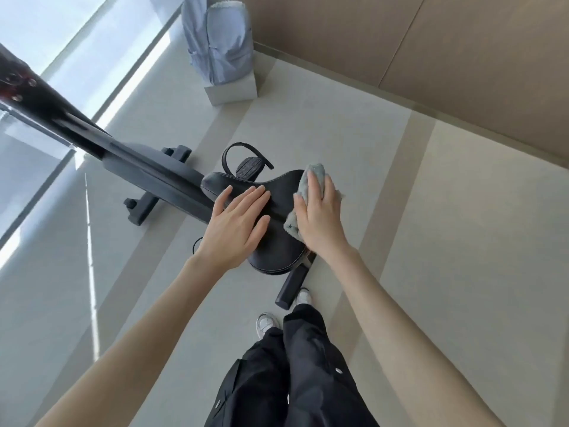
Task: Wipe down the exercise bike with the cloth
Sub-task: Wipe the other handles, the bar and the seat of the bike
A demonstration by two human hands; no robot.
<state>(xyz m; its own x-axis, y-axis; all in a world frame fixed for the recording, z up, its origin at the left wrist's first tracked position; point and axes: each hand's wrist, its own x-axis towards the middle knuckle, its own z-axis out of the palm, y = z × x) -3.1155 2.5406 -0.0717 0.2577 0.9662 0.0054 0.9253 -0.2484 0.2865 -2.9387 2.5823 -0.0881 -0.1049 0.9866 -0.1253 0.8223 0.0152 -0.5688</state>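
cloth (308, 192) is pressed flat on saddle (277, 241) by right hand (320, 217), fingers straight | saddle is steadied by flat left hand (237, 226), nothing gripped

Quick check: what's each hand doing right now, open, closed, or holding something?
Left hand: open, lying flat on the saddle.
Right hand: open, fingers straight, pressing the cloth onto the saddle.

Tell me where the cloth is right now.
In the head view, the cloth lies on the right side of the black saddle, pressed under the right hand; the left hand rests on the saddle beside it.
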